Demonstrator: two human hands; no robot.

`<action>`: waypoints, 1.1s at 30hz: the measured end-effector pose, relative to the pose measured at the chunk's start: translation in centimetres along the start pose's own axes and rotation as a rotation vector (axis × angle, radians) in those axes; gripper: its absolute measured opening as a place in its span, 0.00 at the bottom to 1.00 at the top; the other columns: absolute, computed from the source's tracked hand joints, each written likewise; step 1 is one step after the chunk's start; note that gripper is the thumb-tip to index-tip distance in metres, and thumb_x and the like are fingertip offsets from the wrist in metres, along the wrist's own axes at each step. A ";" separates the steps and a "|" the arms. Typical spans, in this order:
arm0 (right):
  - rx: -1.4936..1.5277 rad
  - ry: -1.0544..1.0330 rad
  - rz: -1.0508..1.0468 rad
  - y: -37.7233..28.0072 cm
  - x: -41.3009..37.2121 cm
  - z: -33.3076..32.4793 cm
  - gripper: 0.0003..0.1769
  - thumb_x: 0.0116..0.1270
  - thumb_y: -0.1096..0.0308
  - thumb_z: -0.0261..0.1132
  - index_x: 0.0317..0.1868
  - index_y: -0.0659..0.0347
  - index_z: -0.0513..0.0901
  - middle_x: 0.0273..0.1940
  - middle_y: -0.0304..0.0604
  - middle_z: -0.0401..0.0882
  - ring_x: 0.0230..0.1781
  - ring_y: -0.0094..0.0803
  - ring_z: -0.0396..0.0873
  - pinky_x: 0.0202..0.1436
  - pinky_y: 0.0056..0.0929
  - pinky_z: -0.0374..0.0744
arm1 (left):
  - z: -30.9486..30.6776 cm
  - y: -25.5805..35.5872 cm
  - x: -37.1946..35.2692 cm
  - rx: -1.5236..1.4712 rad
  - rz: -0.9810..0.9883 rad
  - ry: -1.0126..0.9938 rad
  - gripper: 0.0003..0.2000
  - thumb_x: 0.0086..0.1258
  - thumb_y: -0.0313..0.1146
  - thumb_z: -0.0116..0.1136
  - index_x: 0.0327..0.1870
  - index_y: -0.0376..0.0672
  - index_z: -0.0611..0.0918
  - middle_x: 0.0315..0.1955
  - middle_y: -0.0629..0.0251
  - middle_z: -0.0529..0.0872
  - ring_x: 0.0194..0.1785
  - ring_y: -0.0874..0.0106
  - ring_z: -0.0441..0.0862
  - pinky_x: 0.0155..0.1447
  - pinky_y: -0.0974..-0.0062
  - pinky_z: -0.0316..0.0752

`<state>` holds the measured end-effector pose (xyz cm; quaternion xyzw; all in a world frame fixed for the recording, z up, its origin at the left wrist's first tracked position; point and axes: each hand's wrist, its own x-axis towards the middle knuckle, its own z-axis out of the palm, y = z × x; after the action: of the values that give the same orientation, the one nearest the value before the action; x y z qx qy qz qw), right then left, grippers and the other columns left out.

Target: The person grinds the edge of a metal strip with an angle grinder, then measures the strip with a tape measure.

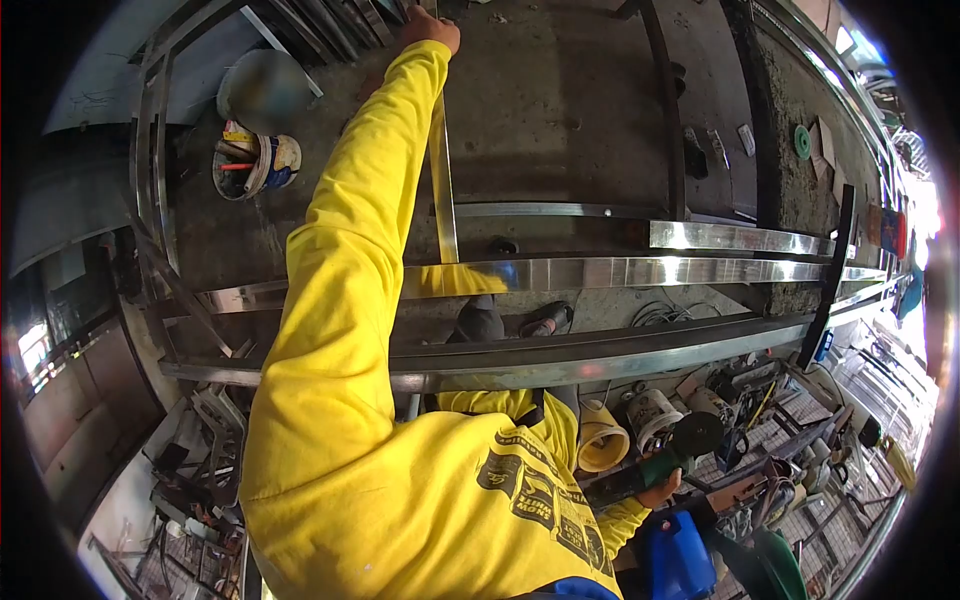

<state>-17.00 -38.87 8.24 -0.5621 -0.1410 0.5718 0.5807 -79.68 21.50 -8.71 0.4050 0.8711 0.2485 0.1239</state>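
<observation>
My left arm, in a yellow sleeve, stretches far out to the top edge of the head view. There my left hand (432, 33) is closed around the far part of a shiny square metal tube (443, 190), its fingers partly cut off by the frame. The tube's near end meets a long polished metal rail (570, 274) running crosswise. Low at the right, my right hand (660, 488) grips a green angle grinder (655, 468) with a dark round disc (697, 433). The grinder is held beside my body, apart from the rails.
A darker beam (600, 362) crosses in front of me. A bucket of tools (285, 160) stands on the floor at left. A yellowish container (603, 440), a blue jug (680, 560) and cluttered tools lie near my right side. Loose cable (660, 314) lies beneath the rails.
</observation>
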 end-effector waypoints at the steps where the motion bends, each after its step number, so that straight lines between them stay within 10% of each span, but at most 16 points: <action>1: 0.003 0.002 0.007 0.0 -0.2 -0.6 0.36 0.73 0.41 0.60 0.62 0.68 0.75 0.49 0.53 0.85 0.45 0.44 0.87 0.48 0.43 0.85 | -0.5 0.5 -0.7 -0.033 -0.001 -0.008 0.28 0.71 0.43 0.57 0.66 0.34 0.70 0.60 0.32 0.80 0.62 0.40 0.81 0.67 0.52 0.77; 13: 0.053 0.108 0.019 2.0 4.0 -8.2 0.35 0.71 0.42 0.61 0.61 0.67 0.76 0.48 0.55 0.84 0.41 0.44 0.85 0.44 0.40 0.87 | -6.1 -6.0 -2.7 -0.086 0.025 -0.038 0.37 0.71 0.47 0.59 0.75 0.36 0.62 0.67 0.37 0.76 0.67 0.42 0.77 0.72 0.52 0.70; 26: 0.016 -0.066 0.011 2.8 6.1 -1.0 0.34 0.69 0.43 0.64 0.61 0.64 0.76 0.49 0.49 0.84 0.43 0.44 0.84 0.44 0.42 0.86 | -12.1 -10.6 -3.5 -0.001 -0.046 -0.143 0.38 0.75 0.54 0.56 0.79 0.42 0.62 0.69 0.42 0.76 0.70 0.45 0.75 0.73 0.53 0.70; 30: 0.102 -0.018 0.161 5.5 4.9 -3.3 0.32 0.68 0.42 0.63 0.58 0.61 0.81 0.44 0.47 0.86 0.38 0.37 0.85 0.39 0.34 0.84 | -9.1 -11.1 -3.9 0.012 -0.112 -0.049 0.24 0.74 0.48 0.54 0.65 0.42 0.76 0.59 0.43 0.83 0.62 0.44 0.81 0.67 0.49 0.75; 31: 0.122 0.067 0.075 8.0 3.3 -4.5 0.28 0.70 0.47 0.63 0.58 0.62 0.81 0.45 0.47 0.86 0.42 0.38 0.85 0.46 0.37 0.83 | -6.2 -14.0 -2.8 0.313 0.244 0.359 0.18 0.73 0.46 0.55 0.53 0.43 0.82 0.47 0.50 0.88 0.53 0.47 0.85 0.58 0.52 0.80; 33: 0.140 0.233 -0.103 13.1 1.0 -7.5 0.20 0.74 0.58 0.62 0.58 0.64 0.82 0.49 0.46 0.85 0.49 0.42 0.84 0.59 0.42 0.82 | -4.7 -17.3 0.9 0.180 0.265 0.159 0.20 0.73 0.47 0.56 0.56 0.40 0.82 0.49 0.48 0.87 0.54 0.46 0.84 0.60 0.51 0.78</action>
<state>-17.30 -45.48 -5.29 -0.5747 -0.0609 0.4804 0.6597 -93.33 11.12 -13.97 0.5049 0.8359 0.2148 -0.0161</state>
